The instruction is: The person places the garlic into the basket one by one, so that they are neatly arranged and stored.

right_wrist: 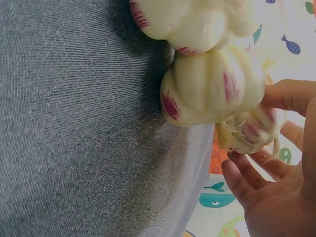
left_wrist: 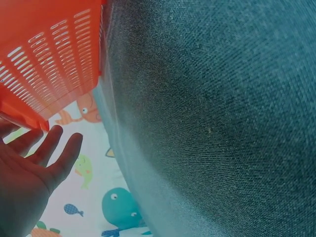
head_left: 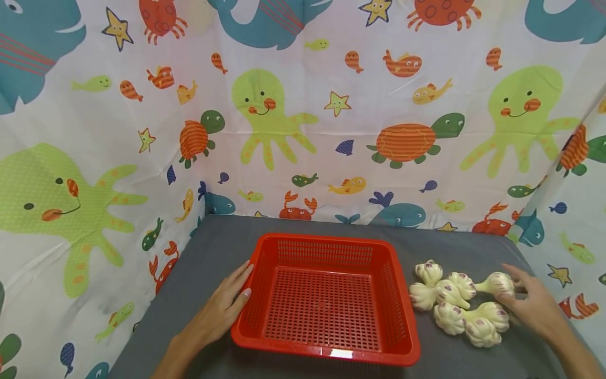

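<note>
A red plastic basket (head_left: 326, 357) with slotted walls stands on the grey cloth. My left hand (head_left: 215, 310) lies along its left side, thumb and fingertips at the rim. In the left wrist view those fingers (left_wrist: 66, 158) are spread and fairly straight beneath the rim. Several whitish garlic bulbs (head_left: 450, 318) with purple streaks sit in a cluster right of the basket. My right hand (head_left: 535, 302) grips the rightmost garlic bulb (head_left: 498, 284), thumb on the near side, fingers on the far side. The right wrist view has this garlic bulb (right_wrist: 252, 131) between thumb and fingers, behind a nearer one.
The grey cloth (head_left: 227, 237) covers the table. A white curtain (head_left: 303, 158) printed with sea animals hangs behind and along both sides, close to the table's edges. The basket holds nothing, and the garlic cluster lies close to its right wall.
</note>
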A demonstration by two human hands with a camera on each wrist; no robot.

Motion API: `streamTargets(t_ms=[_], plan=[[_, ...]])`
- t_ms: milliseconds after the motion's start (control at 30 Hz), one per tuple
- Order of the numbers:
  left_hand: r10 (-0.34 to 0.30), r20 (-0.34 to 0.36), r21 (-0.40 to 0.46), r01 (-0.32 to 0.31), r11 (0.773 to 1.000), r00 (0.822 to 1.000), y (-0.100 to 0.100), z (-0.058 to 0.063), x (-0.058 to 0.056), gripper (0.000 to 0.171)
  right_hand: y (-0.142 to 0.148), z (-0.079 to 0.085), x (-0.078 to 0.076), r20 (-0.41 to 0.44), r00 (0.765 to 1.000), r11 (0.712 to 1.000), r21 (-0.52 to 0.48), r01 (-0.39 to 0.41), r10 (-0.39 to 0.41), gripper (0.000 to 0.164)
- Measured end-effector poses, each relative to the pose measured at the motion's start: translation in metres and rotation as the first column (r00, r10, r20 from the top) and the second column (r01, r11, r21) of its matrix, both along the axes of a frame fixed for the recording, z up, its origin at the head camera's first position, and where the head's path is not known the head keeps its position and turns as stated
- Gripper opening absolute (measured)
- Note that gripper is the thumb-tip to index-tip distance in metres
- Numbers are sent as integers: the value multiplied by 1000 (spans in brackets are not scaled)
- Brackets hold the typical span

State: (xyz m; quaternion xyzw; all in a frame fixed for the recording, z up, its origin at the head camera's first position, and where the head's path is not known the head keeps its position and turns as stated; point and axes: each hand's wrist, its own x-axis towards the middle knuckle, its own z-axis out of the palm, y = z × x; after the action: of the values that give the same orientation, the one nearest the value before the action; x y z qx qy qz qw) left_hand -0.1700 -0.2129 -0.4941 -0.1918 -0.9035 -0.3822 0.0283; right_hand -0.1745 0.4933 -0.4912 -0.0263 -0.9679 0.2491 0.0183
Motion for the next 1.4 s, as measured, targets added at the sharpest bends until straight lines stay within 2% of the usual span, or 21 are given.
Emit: streamTargets(t_ms=[100, 167, 367, 533, 667, 933, 1167, 1400], plan=[[-1, 1, -3, 1, 1000, 1000, 0, 0, 0, 61, -1, 1, 2, -60, 998, 1000, -1, -12, 12, 79], [-2, 6, -1, 2, 1000, 1000, 0, 1, 0, 61, -5, 4, 4, -81, 997, 1000, -7, 14, -14, 77], [-5, 1, 7, 5, 1000, 1000, 0, 0, 0, 61, -22, 11, 9, -75, 989, 988, -88, 124, -131, 89], [-2, -4, 11, 2, 1000, 1000, 0, 0, 0, 60, -34, 16, 13, -64, 987, 985, -95, 143, -150, 93], [-3, -8, 14, 4, 1000, 1000, -1, -2, -1, 60, -41, 20, 13, -53, 989, 987, -91, 130, -136, 95], [-11, -43, 3, 11, 1000, 999, -1, -3, -3, 60, -57, 28, 12, -85, 988, 990, -70, 121, -127, 92], [-7, -7, 4, 7, 1000, 1000, -1, 0, -2, 61, -75, 40, 12, -120, 991, 996, -79, 48, -57, 85], [-7, 2, -1, 7, 1000, 1000, -1, 0, -1, 61, -101, 53, 10, -176, 984, 998, -68, 13, -24, 83]])
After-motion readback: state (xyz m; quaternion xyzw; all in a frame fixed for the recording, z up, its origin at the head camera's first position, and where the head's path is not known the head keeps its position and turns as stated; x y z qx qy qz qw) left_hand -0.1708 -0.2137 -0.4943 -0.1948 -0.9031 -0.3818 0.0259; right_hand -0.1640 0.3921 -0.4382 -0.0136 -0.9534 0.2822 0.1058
